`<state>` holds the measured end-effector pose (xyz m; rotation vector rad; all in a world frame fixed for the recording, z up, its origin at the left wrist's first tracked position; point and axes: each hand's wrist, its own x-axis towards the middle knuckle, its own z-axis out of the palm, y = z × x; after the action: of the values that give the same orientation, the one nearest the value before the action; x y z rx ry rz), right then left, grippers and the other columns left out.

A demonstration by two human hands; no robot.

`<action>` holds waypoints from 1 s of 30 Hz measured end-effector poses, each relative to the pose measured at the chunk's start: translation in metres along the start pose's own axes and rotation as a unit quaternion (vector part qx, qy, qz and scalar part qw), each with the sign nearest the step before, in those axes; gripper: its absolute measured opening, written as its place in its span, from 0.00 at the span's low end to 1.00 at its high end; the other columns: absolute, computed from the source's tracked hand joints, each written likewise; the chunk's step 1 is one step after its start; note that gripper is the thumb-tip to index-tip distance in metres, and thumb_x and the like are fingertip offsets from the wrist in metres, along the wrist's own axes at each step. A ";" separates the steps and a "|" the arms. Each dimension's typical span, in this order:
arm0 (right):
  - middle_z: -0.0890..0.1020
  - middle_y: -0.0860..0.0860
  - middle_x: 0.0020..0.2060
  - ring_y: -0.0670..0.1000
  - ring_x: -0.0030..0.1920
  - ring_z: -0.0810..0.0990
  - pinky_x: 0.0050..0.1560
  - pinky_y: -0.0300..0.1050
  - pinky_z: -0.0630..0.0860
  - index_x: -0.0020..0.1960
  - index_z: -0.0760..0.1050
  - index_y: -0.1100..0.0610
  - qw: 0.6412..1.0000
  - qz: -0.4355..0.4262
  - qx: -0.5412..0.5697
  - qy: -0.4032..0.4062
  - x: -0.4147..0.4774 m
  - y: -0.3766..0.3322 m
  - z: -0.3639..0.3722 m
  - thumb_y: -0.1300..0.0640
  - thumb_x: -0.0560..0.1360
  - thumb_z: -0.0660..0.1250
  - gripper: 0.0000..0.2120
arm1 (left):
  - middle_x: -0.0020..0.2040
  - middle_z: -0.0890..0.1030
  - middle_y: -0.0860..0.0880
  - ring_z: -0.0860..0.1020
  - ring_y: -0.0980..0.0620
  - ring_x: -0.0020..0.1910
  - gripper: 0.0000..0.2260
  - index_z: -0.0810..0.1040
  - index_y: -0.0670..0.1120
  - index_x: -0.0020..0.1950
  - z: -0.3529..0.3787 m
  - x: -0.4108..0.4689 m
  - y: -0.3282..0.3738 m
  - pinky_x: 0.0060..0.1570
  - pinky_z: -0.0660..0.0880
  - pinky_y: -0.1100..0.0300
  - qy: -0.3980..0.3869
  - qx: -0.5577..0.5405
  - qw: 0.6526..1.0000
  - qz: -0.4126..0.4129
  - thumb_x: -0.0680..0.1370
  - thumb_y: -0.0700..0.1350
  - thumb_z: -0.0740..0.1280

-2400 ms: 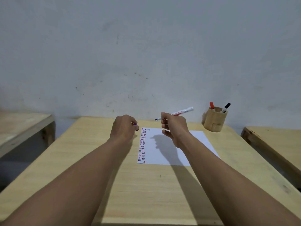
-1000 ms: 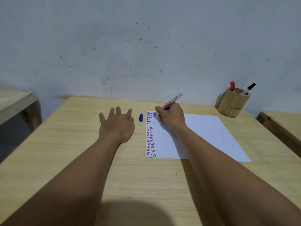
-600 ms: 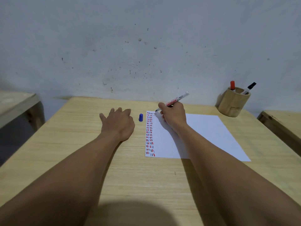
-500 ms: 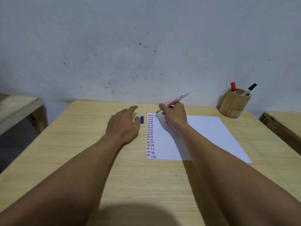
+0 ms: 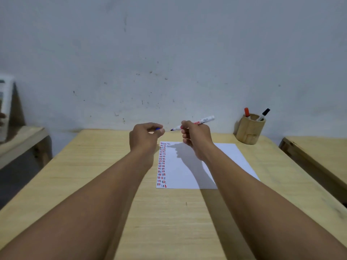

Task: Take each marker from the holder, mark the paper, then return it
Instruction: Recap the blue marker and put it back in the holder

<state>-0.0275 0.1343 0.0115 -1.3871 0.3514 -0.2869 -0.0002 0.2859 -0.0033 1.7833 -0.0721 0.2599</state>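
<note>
Both hands are up off the bench now, facing each other just above the far end of the paper [image 5: 202, 166]. Right hand [image 5: 197, 139] is pinched around the marker [image 5: 195, 123], tip bare and pointing left, barrel sticking out to the right. Left hand [image 5: 145, 137] is curled closed on the little blue cap [image 5: 158, 129] (you can only see a sliver of blue poking out between the fingertips). Cap and tip are near but not touching yet.

So I'd say the marking part for this one is done and we're at the recapping step. Next move needs the cap's open end lined up dead straight with the tip, then a push together until it seats. Small target, so a slight angle off and it'll just smear ink on a finger. After that the marker goes back into the wooden holder [image 5: 249, 131], which sits well off to the right of the right hand with a red marker [image 5: 247, 112] and a black marker [image 5: 263, 114] in it.

Compared to half a second ago: the left hand was reaching along the bench with the cap lying by its fingertips, and the right hand sat low at the paper's top left corner. Now the cap's picked up and both hands have lifted. A fresh mark shows beside the column of dashes [image 5: 162, 164].
</note>
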 end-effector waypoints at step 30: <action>0.83 0.56 0.36 0.49 0.34 0.83 0.35 0.38 0.84 0.60 0.79 0.70 0.971 0.051 0.232 0.035 -0.067 -0.065 -0.066 0.62 0.77 0.74 0.15 | 0.42 0.85 0.55 0.80 0.57 0.44 0.04 0.86 0.51 0.45 0.048 -0.072 0.112 0.41 0.70 0.68 -0.068 -0.034 0.994 0.076 0.77 0.46 0.72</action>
<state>-0.1151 0.0912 0.0713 -0.8982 0.3845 -0.3104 -0.0848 0.2069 0.0780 1.7275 -0.3115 0.2427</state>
